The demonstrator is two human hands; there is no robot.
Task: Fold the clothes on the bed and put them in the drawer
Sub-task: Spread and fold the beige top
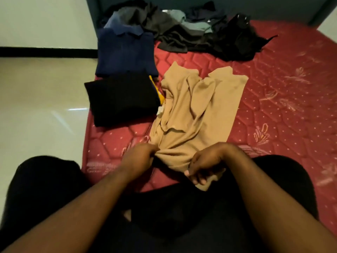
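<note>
both hands, left hand (140,157) and right hand (204,167), pinch the tan shirt (193,106) hem: folding step; next, carry the gripped edge away from you.

The mattress (273,92) is red, quilted in hexagons with pale dots and floral motifs. The shirt (197,106) is plain tan. One folded garment (125,52) is navy, another (122,101) black with yellow trim.
</note>
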